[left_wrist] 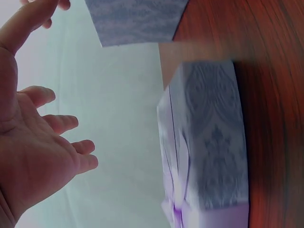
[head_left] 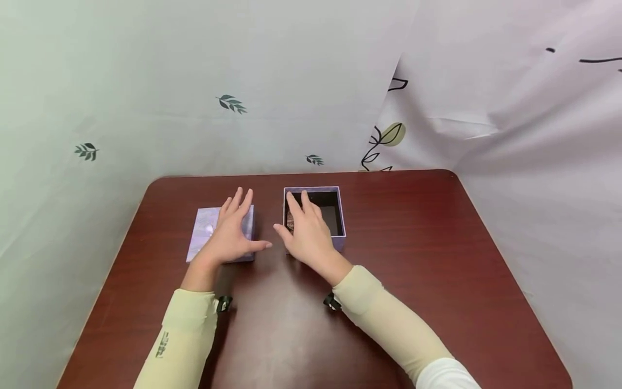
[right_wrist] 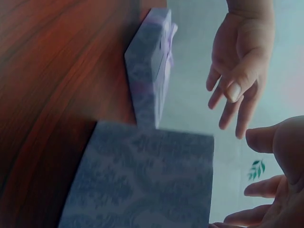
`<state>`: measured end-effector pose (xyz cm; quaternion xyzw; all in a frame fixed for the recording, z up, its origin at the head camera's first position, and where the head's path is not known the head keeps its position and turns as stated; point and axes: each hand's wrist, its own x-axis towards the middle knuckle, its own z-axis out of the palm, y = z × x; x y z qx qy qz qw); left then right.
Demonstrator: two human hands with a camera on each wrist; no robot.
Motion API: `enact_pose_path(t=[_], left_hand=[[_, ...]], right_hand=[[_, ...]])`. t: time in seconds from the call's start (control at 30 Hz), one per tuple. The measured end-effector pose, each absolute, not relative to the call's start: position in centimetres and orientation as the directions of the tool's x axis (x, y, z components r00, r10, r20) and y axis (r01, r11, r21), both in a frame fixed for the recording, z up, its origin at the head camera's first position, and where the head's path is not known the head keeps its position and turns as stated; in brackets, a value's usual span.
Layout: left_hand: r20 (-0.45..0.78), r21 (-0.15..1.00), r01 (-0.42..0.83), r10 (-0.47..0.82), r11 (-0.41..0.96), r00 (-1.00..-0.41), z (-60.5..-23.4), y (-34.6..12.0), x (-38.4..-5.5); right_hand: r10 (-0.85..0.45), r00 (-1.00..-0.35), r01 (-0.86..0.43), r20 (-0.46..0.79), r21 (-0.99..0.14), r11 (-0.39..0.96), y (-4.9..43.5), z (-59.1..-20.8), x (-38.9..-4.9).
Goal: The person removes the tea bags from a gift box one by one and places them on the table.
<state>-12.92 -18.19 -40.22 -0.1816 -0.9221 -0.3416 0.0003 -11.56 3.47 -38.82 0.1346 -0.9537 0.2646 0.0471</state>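
A purple patterned box lid (head_left: 198,233) with a ribbon bow lies on the left part of the table. Over its right side hovers my left hand (head_left: 228,237), fingers spread and thumb stretched toward the right. The matching box (head_left: 338,243) stands right of the lid, its top uncovered and its inside dark. My right hand (head_left: 311,235) is above the box's near left part, fingers extended and holding nothing. Partly behind those fingers, a small brownish patterned thing (head_left: 290,222) shows inside the box. In the left wrist view, the ribbon (left_wrist: 176,209) crosses the lid's top.
The reddish-brown wooden table (head_left: 413,243) has rounded far corners. Behind it and along the sides hangs pale cloth (head_left: 301,81) printed with leaves. Dark wrist devices sit at both cuffs, including one (head_left: 332,301) on the right.
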Motion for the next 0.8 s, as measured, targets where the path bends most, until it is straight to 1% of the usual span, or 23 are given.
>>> enact_pose_path(t=[0.3,0.53,0.67,0.8], left_hand=[[0.103,0.673,0.327,0.354,0.664,-0.93,-40.3,-16.0,-13.4],[0.107,0.721,0.328,0.369,0.61,-0.923,-40.7,-14.6,-13.9],[0.095,0.752,0.316,0.379,0.579,-0.92,-41.4,-13.8,-14.2],[0.08,0.787,0.295,0.384,0.542,-0.92,-41.8,-13.3,-14.3]], right_hand=[[-0.175,-0.98,-0.2,0.098,-0.543,0.816,5.7,-38.9,-12.3],[-0.168,-0.986,-0.15,0.021,-0.566,0.811,6.6,-38.7,-12.8],[-0.158,-0.987,-0.113,-0.03,-0.565,0.817,6.9,-38.7,-13.0],[-0.148,-0.988,-0.094,-0.053,-0.558,0.825,7.0,-38.7,-13.1]])
